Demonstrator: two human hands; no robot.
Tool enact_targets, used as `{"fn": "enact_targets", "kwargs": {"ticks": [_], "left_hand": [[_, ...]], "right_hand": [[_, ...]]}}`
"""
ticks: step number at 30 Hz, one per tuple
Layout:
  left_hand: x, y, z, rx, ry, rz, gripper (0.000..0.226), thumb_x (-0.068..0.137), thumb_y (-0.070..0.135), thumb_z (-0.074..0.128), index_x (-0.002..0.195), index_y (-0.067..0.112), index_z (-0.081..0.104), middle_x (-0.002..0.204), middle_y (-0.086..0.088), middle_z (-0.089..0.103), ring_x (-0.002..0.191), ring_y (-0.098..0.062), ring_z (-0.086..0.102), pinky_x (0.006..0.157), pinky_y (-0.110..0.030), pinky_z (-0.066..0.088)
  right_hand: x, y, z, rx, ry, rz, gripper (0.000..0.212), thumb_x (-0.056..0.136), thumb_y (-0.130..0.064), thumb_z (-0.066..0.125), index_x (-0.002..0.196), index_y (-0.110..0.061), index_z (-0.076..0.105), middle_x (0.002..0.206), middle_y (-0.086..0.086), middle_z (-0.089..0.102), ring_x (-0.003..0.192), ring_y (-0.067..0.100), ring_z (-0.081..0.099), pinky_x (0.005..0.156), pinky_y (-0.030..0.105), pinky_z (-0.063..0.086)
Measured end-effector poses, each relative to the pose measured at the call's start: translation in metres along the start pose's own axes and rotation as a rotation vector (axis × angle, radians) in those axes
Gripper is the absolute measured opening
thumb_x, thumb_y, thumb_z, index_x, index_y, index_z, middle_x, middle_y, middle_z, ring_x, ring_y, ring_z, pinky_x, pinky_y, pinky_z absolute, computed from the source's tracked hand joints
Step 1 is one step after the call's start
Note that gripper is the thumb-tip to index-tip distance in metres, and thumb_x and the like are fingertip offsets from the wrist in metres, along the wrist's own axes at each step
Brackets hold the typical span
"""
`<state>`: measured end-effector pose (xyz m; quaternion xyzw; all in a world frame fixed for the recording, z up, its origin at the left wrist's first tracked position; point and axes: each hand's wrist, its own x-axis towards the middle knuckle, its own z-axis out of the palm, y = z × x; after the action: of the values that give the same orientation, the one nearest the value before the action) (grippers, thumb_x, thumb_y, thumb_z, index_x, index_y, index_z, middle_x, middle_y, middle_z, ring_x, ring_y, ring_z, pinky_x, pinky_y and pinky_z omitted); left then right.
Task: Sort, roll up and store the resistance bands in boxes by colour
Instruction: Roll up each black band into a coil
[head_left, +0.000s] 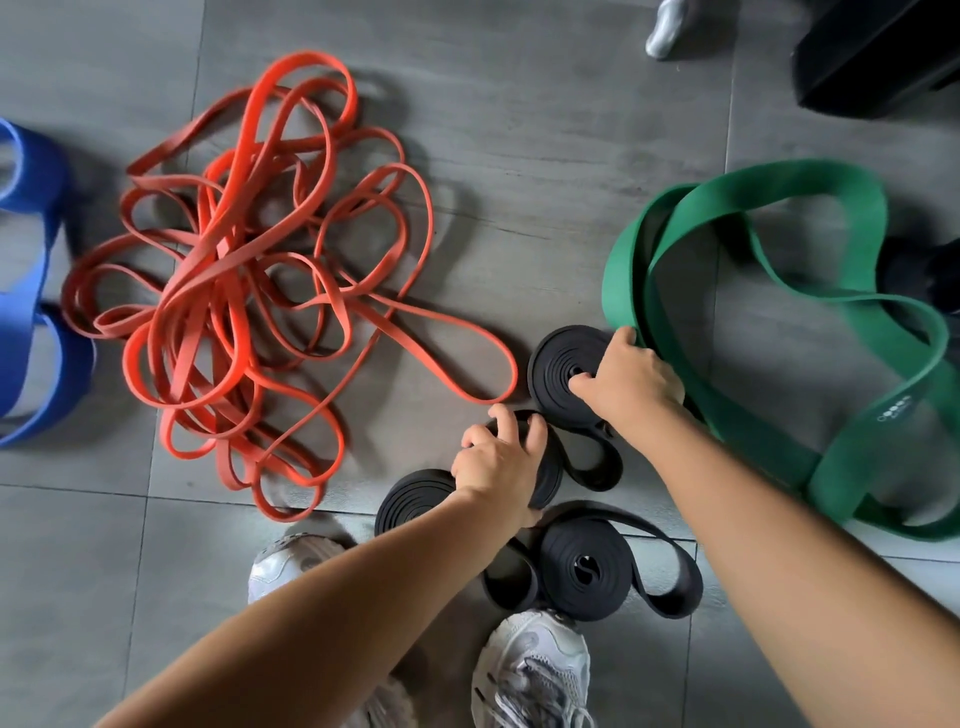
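Note:
Several black bands lie rolled into coils on the grey floor near my feet. My right hand (631, 382) grips the far coil (558, 364), fingers curled round its edge and into its centre. My left hand (501, 460) grips a second black coil (550, 475) just below it. Two more black coils lie at the left (413, 499) and near my shoe (584, 569), both with loose tails. A tangled heap of thin orange bands (249, 280) lies to the left. Wide green bands (737, 270) loop at the right, blue bands (36, 291) at the far left edge.
My two white shoes (530, 670) stand at the bottom of the view. A black box (878, 57) sits at the top right corner. Another person's grey shoe (667, 28) shows at the top edge. A dark object (919, 275) lies behind the green bands.

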<state>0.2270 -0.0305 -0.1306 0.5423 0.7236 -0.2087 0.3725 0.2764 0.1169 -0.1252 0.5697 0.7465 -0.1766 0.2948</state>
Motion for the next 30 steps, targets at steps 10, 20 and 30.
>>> {"fn": "enact_targets", "kwargs": {"ticks": [10,20,30], "left_hand": [[-0.001,-0.035,0.002,0.295,0.136,0.411,0.123,0.069,0.052,0.074,0.146,-0.002,-0.006,0.155,-0.020,-0.006,0.141,-0.039,0.014,0.098,-0.041,0.043],[-0.006,-0.022,0.011,-0.010,0.190,0.117,0.134,0.019,0.071,0.074,0.124,-0.003,0.036,0.113,-0.016,0.058,0.086,-0.025,0.056,0.043,-0.021,0.043],[-0.006,-0.007,0.000,-0.056,0.109,-0.003,0.130,0.067,0.057,0.072,0.144,-0.007,-0.012,0.147,-0.020,0.007,0.118,-0.032,0.031,0.066,-0.029,0.046]], "right_hand": [[0.001,0.008,0.004,0.002,0.019,-0.035,0.062,0.084,-0.043,0.059,0.125,-0.005,0.033,0.120,0.018,0.058,0.106,0.036,0.059,0.066,0.033,0.039],[0.002,0.006,0.005,0.070,0.006,0.063,0.065,0.082,-0.040,0.062,0.125,-0.002,0.032,0.128,0.020,0.052,0.115,0.036,0.053,0.074,0.036,0.040],[-0.010,0.022,0.011,-0.014,-0.008,0.121,0.069,0.083,-0.043,0.060,0.128,0.001,0.033,0.130,0.019,0.050,0.116,0.033,0.053,0.076,0.034,0.042]]}}
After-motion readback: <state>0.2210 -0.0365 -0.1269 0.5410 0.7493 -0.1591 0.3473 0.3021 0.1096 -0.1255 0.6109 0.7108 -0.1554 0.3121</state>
